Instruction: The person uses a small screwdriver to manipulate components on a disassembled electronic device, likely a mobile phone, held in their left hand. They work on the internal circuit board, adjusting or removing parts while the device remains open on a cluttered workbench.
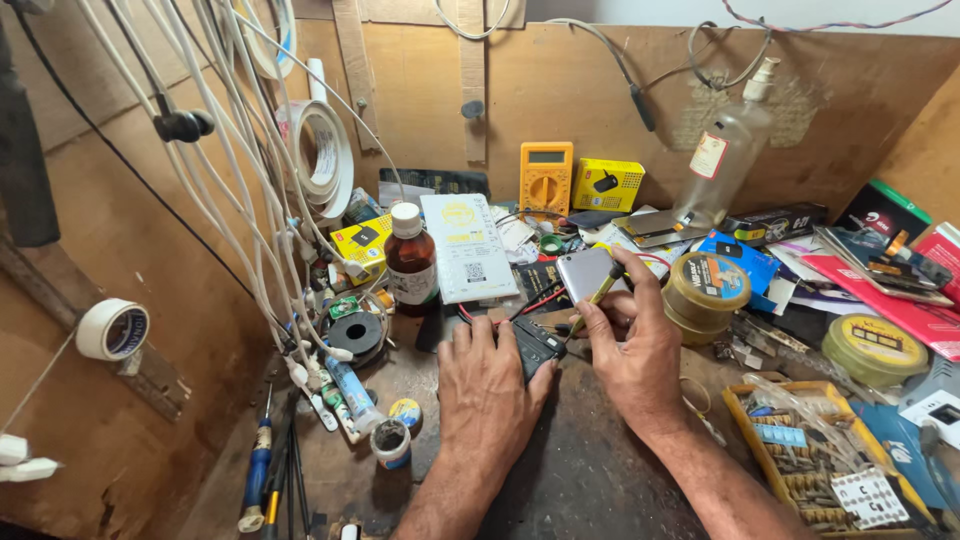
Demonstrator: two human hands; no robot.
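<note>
Phone (534, 346), small, dark and flat, lies on the worn workbench (590, 470) at the middle of the view, under both hands. The left hand (487, 390) rests palm-down over its near end, fingers spread and pressing on it. The right hand (628, 352) pinches a thin yellow-handled tool (598, 294) between thumb and fingers, its tip angled down to the phone's far edge. Red and black leads (530, 303) run from the phone area toward the back.

Just behind the right hand a silver phone (585, 272) leans face-down, and beside it stand two stacked round tins (705, 296) with yellowish lids; what they hold cannot be seen. A third round tin (874, 349) sits well to the right. At the near right, a yellow tray (800, 455) is packed with small parts in clear bags and a perforated card.

Left of the hands, a brown glass bottle (411, 260) with a white cap stands upright, dark liquid showing through it. A small open pot (390, 443) sits near the bench's front. A clear spray bottle (725, 150) leans against the back wall, looking nearly empty. A yellow multimeter (546, 178) stands against the wooden wall, and white cables (240, 180) hang down at the left above some screwdrivers (262, 470).
</note>
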